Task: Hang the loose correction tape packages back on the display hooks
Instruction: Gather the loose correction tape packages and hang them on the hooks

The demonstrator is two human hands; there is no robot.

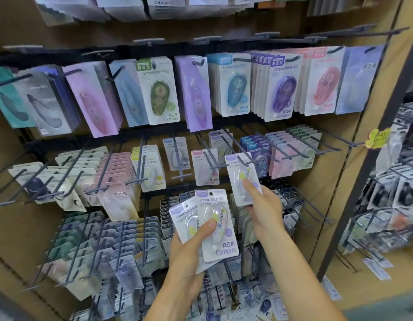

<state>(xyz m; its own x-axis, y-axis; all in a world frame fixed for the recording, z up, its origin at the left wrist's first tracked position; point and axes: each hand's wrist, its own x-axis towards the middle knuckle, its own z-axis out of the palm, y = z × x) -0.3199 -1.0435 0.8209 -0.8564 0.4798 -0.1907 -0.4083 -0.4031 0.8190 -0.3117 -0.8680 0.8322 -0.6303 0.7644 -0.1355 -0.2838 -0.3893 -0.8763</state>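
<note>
The right hand [262,200] pinches one package [243,179] up at a hook [243,161] to thread its hole — the left hand [189,246] grips spare packages [207,224], thumb on top.

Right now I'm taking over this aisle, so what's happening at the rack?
A person is restocking correction tape. The right hand holds one package with its top at a middle-row hook; whether it is threaded on is unclear. The left hand holds two more packages below, waiting.
</note>
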